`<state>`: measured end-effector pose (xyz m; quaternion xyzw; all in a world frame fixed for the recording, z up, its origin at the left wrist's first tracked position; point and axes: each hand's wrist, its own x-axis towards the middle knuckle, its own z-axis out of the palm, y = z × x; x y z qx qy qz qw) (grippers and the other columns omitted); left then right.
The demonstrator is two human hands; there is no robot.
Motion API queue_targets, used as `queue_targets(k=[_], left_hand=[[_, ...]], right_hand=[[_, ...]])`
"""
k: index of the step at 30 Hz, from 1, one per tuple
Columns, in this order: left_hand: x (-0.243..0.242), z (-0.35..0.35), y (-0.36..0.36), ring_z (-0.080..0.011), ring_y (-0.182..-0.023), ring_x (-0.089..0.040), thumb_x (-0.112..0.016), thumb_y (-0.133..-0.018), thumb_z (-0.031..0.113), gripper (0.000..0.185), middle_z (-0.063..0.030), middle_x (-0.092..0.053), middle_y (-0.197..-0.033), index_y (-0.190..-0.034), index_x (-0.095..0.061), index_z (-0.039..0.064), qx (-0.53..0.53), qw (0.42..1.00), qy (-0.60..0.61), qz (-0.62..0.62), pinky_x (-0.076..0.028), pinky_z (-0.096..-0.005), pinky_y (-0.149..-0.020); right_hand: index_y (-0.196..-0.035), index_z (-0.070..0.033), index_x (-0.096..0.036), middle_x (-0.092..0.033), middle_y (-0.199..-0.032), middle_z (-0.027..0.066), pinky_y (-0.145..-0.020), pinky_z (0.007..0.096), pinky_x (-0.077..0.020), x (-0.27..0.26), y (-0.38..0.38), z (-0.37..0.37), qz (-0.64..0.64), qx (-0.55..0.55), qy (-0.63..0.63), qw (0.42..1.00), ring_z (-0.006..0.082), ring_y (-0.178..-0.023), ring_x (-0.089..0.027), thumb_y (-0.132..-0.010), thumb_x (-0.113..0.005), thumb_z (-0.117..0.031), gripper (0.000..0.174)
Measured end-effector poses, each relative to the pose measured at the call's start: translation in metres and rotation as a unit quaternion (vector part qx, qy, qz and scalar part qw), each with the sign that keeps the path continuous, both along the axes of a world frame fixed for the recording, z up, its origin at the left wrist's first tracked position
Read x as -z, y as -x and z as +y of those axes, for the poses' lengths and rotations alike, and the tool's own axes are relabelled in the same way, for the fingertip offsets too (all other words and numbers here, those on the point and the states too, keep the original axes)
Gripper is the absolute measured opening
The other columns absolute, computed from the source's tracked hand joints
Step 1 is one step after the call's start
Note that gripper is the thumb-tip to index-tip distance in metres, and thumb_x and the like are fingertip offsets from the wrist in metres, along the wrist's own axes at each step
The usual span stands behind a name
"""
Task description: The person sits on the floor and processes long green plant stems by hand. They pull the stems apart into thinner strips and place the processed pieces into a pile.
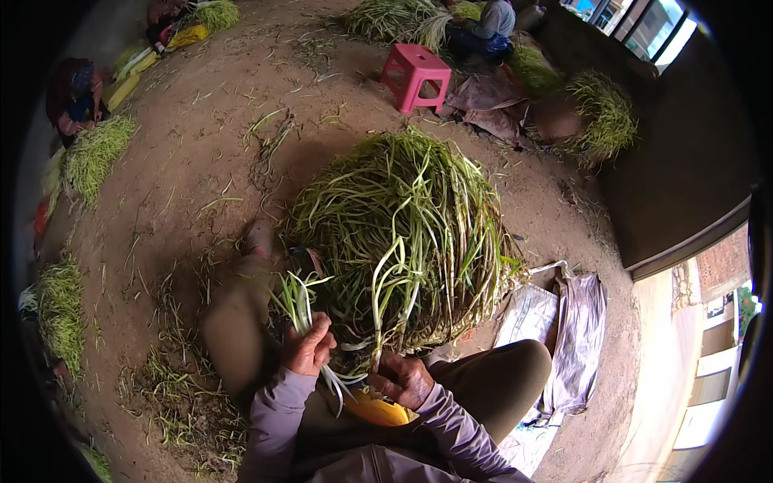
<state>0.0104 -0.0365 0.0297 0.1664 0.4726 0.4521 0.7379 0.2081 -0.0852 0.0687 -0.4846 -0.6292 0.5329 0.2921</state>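
My left hand is closed round a small bunch of pale-stemmed green stalks, with leaves above the fist and white ends hanging below. To its right, my right hand grips the lower end of a long leafy stalk, whose leaves rise over the pile. A large heap of long green leafy stalks, some yellowed or brown, lies on the ground just beyond both hands. Between my legs, below the hands, is a yellow object, partly hidden; its kind cannot be told.
A pink plastic stool stands beyond the heap. Woven plastic sacks lie at the right. Leaf scraps litter the floor at the left. Other people sit by further heaps at the left and top. A wall rises at the right.
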Motion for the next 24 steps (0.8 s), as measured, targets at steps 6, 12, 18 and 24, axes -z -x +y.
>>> queue_targets(k=[6,12,18,24], left_hand=[[0.007,0.001,-0.015,-0.0032,-0.034,-0.032,-0.065,-0.079,0.025,0.023,-0.0107,-0.062,-0.074,-0.090,-0.055,0.008,0.015,0.998,-0.041,0.037,-0.023,-0.0176,-0.031],[0.018,0.005,-0.029,-0.0027,-0.035,-0.033,-0.064,-0.080,0.021,0.022,-0.0065,-0.060,-0.071,-0.091,-0.057,0.003,0.055,0.997,-0.038,0.029,-0.023,-0.0168,-0.030],[0.022,0.002,-0.031,-0.0026,-0.036,-0.035,-0.066,-0.078,0.019,0.020,-0.0020,-0.057,-0.066,-0.087,-0.057,0.003,0.075,0.996,-0.020,0.052,-0.025,-0.0177,-0.030],[0.026,-0.005,-0.039,-0.0023,-0.037,-0.034,-0.066,-0.078,0.019,0.020,0.0030,-0.049,-0.062,-0.086,-0.057,0.003,0.102,0.993,-0.024,0.055,-0.026,-0.0181,-0.032]], right_hand=[[-0.084,-0.004,-0.055,-0.058,-0.062,0.0084,-0.052,0.0315,-0.0461,0.032,0.008,0.002,-0.102,-0.027,-0.103,0.989,0.0218,-0.055,-0.059,-0.077,-0.060,-0.017,0.016],[-0.083,-0.007,-0.054,-0.057,-0.073,0.0114,-0.055,0.0351,-0.0459,0.054,0.011,-0.001,-0.130,-0.068,-0.098,0.984,0.0289,-0.062,-0.058,-0.076,-0.058,-0.018,0.014],[-0.099,-0.005,-0.053,-0.058,-0.075,0.0069,-0.054,0.0292,-0.0454,0.071,0.007,0.008,-0.004,0.044,0.033,0.999,0.0167,-0.061,-0.056,-0.083,-0.055,-0.029,0.029],[-0.087,-0.011,-0.055,-0.049,-0.064,-0.0024,-0.041,0.0213,-0.0345,0.074,0.018,0.036,0.272,0.273,0.340,0.858,0.0086,-0.046,-0.045,-0.084,-0.056,-0.030,0.019]])
